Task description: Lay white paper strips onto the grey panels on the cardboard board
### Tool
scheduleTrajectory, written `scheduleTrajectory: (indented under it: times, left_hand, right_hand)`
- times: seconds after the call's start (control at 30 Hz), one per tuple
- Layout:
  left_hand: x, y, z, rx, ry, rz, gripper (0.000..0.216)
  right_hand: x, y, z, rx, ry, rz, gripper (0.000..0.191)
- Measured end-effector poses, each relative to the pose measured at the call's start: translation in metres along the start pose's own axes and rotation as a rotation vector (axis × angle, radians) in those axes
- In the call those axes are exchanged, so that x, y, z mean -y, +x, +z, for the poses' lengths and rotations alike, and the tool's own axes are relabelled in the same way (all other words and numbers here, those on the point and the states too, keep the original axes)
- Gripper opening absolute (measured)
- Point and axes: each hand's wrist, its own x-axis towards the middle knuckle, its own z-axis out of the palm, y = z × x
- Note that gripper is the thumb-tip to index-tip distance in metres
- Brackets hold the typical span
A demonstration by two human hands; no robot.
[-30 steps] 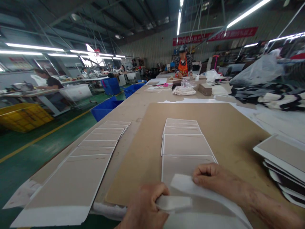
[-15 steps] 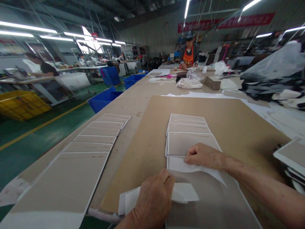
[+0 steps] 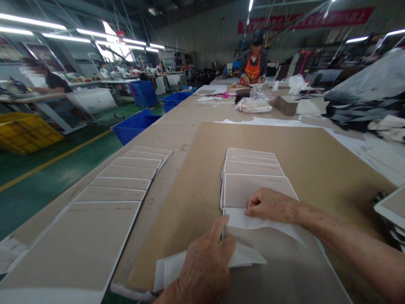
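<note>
My right hand (image 3: 274, 206) is closed in a pinch at the upper edge of a white paper strip (image 3: 236, 218). This strip lies across the top of the nearest grey-beige panel (image 3: 272, 253), and its lower edge curls up. My left hand (image 3: 205, 264) grips several loose white paper pieces (image 3: 248, 256) that stick out on both sides of it. Its index finger stretches to the strip's left corner, seeming to touch it. Beyond my hands, more white-edged panels (image 3: 255, 189) overlap in a row on a brown board (image 3: 177, 202).
A second overlapping row of panels (image 3: 85, 236) lies along the table's left side. Further back sit plastic-wrapped cloth (image 3: 255, 104) and a stack of brown pieces (image 3: 286, 105). A blue bin (image 3: 133, 126) stands left of the table. A person in an orange apron (image 3: 253, 69) stands at the far end.
My left hand's index finger has stretched forward to the strip's left corner, while the hand keeps the paper pieces. My right hand stays at the strip. The view has shifted slightly.
</note>
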Motion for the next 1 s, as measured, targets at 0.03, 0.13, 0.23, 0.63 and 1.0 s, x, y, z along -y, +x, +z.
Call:
scheduleTrajectory:
  times: [0.03, 0.13, 0.23, 0.63, 1.0]
  left_hand:
    - [0.0, 0.001, 0.0, 0.009, -0.002, 0.012, 0.034]
    - [-0.001, 0.005, -0.005, 0.043, -0.01, 0.029, 0.035]
    - [-0.004, 0.008, -0.011, 0.07, -0.027, 0.025, 0.036]
    - [-0.005, 0.01, -0.016, 0.101, -0.03, 0.044, 0.038]
    - [-0.006, 0.015, -0.016, 0.12, 0.056, 0.057, 0.04]
  right_hand:
    - [0.0, 0.0, -0.001, 0.002, -0.002, -0.002, 0.018]
    - [0.001, 0.0, -0.003, 0.016, -0.001, -0.005, 0.017]
    - [0.001, 0.001, -0.004, 0.03, 0.001, -0.006, 0.016]
    - [0.0, 0.0, -0.004, 0.032, -0.015, -0.021, 0.015]
    - [-0.048, -0.038, -0.022, 0.054, 0.173, -0.061, 0.012]
